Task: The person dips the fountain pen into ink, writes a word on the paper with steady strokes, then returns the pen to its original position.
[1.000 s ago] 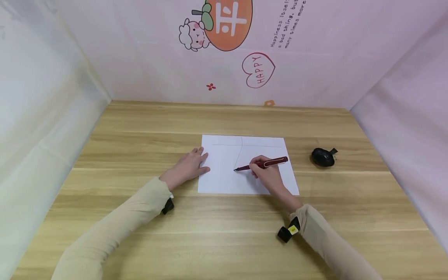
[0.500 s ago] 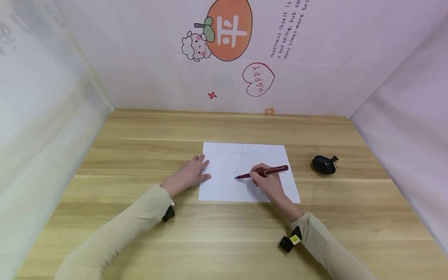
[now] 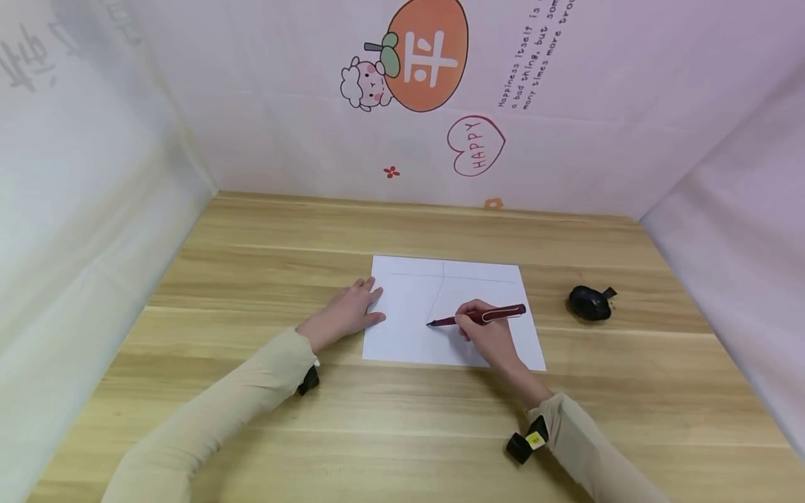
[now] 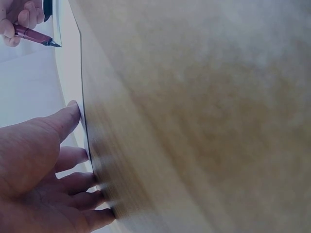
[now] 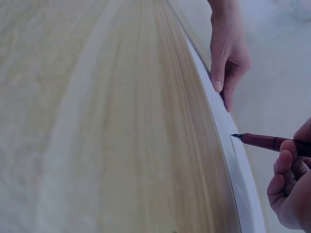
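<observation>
A white sheet of paper [image 3: 402, 342] lies on the wooden table. It carries a thin line running across near its top edge and another that crosses it, bends and slants down. My right hand [image 3: 489, 337] pinches a dark red fountain pen [image 3: 503, 313] with a clip. Its nib, clear in the right wrist view on the pen [image 5: 262, 141], is right at the sheet, at the slanting line's lower end. My left hand [image 3: 344, 313] rests at the sheet's left edge, fingers spread and fairly straight. In the left wrist view its thumb [image 4: 68, 119] lies over the paper's margin.
A rounded black object [image 3: 590, 304] with a small tab sits on the table [image 3: 377, 433] to the right of the sheet. Printed white cloth walls [image 3: 283, 140] enclose the back and both sides. Black cameras are strapped at both wrists.
The head view has shifted and tilted slightly. Both hands keep nearly the same places on the sheet, and the nib stays at the slanting line's lower end.
</observation>
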### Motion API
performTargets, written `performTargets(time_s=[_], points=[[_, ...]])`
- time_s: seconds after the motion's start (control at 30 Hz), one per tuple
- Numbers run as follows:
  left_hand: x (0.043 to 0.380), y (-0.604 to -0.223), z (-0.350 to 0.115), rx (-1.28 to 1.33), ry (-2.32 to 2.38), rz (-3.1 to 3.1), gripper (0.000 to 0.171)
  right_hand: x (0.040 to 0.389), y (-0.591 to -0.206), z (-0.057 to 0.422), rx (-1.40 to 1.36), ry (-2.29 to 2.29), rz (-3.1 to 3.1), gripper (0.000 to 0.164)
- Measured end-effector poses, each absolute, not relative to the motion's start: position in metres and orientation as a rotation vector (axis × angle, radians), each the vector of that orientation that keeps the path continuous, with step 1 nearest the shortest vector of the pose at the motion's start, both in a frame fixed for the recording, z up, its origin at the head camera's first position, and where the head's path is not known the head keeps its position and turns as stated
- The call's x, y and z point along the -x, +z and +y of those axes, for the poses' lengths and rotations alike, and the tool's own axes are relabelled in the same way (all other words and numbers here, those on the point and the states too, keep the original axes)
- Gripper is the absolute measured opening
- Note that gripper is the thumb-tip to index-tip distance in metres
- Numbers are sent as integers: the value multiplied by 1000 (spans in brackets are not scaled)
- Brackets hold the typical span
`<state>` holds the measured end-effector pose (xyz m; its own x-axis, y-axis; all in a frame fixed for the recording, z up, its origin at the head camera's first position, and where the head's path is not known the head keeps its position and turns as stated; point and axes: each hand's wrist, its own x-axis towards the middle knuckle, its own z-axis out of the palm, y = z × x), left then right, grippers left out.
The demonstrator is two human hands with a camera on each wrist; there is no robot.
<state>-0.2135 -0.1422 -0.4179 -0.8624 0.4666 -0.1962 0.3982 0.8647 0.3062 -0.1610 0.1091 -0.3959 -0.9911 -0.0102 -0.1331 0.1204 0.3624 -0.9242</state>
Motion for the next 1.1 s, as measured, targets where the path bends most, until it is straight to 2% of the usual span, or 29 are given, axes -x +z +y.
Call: performTargets(time_s=[0.33,0.83,1.1], points=[[213,-419,-142,-651,357,2780,59,157,-397,107,-105,-1704,2469,10],[215,-422,-142,-652,350,2780,60,147,-389,102,-72,-1649,2494,15],[215,-421,-142,-662,344,2789,60,156,-412,109,-68,-1668,2469,12]])
